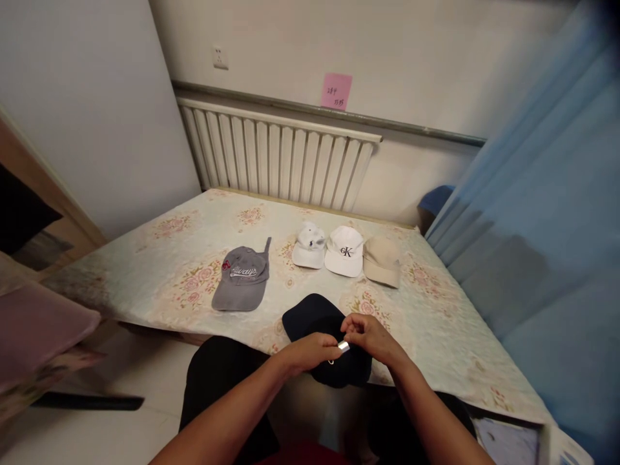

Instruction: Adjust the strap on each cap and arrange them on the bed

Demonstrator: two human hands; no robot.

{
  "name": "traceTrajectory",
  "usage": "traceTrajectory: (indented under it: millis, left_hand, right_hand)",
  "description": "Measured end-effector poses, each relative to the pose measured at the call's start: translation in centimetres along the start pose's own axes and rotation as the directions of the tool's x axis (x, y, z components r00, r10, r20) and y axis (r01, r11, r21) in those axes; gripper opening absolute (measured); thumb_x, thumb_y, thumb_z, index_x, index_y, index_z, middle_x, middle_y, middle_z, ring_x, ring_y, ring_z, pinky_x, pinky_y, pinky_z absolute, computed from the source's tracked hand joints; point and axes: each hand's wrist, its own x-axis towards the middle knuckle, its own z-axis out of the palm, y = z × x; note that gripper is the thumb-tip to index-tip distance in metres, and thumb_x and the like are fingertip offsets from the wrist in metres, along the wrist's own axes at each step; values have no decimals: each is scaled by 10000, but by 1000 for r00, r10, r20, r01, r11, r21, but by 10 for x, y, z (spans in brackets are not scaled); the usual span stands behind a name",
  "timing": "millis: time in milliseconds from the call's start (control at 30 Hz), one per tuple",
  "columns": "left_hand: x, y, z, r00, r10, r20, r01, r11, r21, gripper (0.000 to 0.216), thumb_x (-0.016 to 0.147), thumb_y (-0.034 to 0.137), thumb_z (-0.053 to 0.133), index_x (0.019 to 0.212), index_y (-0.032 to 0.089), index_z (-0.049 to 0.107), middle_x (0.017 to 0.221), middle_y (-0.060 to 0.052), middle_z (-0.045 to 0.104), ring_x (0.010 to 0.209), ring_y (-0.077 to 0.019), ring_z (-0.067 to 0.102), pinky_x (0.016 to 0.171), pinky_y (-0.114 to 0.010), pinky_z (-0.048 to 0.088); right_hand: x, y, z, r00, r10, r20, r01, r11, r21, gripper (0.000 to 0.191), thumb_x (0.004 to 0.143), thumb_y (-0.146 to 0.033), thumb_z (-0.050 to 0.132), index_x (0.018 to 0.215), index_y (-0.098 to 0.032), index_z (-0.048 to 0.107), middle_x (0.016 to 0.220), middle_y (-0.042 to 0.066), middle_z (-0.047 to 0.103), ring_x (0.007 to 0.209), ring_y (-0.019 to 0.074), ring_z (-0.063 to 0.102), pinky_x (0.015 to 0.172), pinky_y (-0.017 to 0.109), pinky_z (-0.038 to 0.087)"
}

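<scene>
A dark baseball cap (312, 313) lies at the front edge of the cloth-covered table, brim pointing to the far left. My left hand (317, 349) is closed over it, with thumb and fingers at a shiny silver buckle (343, 347). Just to the right, my right hand (371, 336) makes a pinch above the cap; what is between its fingertips is too small to tell. Beyond stand a white cap with a small logo (309, 247), a white CK cap (345, 250) and a beige cap (382, 259) side by side. A grey cap (241, 278) lies to the left, its strap loose.
A floral tablecloth (159, 258) covers the table. Behind it are a white radiator (276, 155) and a wall with a pink note (336, 91). A blue curtain (542, 226) hangs on the right, and a pink-covered seat (43, 323) is at left.
</scene>
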Motion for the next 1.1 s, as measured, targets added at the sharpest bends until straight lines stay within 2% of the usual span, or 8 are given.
traceTrajectory:
  millis: [267,400,500,600,667,833,967,1100]
  left_hand:
    - [9,-5,4,1000,2,-7,-2,1000,11,87,658,251,568,629,175,537,520,68,374,482,-77,278,500,-248,185]
    - [3,0,1,999,4,47,-3,999,-39,76,635,233,587,663,170,555,564,59,429,505,-75,323,523,-234,231]
    - [-3,5,-3,995,3,102,9,993,-117,188,683,348,595,714,163,588,617,31,497,548,-91,393,551,-233,282]
    - [-7,8,-7,998,6,58,6,979,-205,395,757,531,505,710,152,606,601,24,489,551,-94,389,552,-235,286]
    - [-7,9,-6,999,7,38,1,977,-214,459,769,579,468,698,147,608,585,32,470,540,-88,366,545,-235,279]
    - [1,4,1,997,-52,62,59,990,-129,252,655,378,655,619,147,561,545,56,453,510,-78,355,527,-232,266]
    - [1,3,-2,998,-26,48,33,987,-158,180,668,322,631,656,151,575,568,52,482,513,-77,388,535,-226,281]
    - [-5,9,-13,999,-18,42,29,961,-276,220,682,365,640,736,156,595,608,41,515,510,-75,431,524,-213,284]
  right_hand:
    - [0,-1,4,1000,-22,-7,22,999,28,144,615,-114,569,731,-180,620,560,-64,487,530,88,427,517,223,313]
    - [0,-2,5,1000,-24,-7,24,999,27,129,618,-123,567,722,-181,616,548,-66,475,515,89,416,507,227,303]
    - [1,-1,4,1000,-18,-7,18,999,32,128,622,-124,569,729,-179,614,545,-69,475,505,85,408,503,226,296]
    - [3,4,4,1000,-21,-7,22,999,33,131,626,-115,569,735,-176,611,553,-69,480,511,82,410,506,222,294]
    - [4,6,5,1000,-17,3,17,999,42,133,628,-113,570,738,-175,610,551,-71,478,509,80,407,501,219,290]
    - [5,1,9,1000,-21,-4,22,999,42,121,627,-115,585,729,-171,617,540,-72,474,508,81,415,501,219,302]
    - [1,1,-2,978,-69,-199,82,995,59,106,682,-207,618,784,-182,625,653,-23,597,618,126,539,605,254,405]
    - [-5,27,-23,875,-63,-481,155,975,156,203,716,-319,638,864,-180,633,921,68,682,909,222,612,879,379,426]
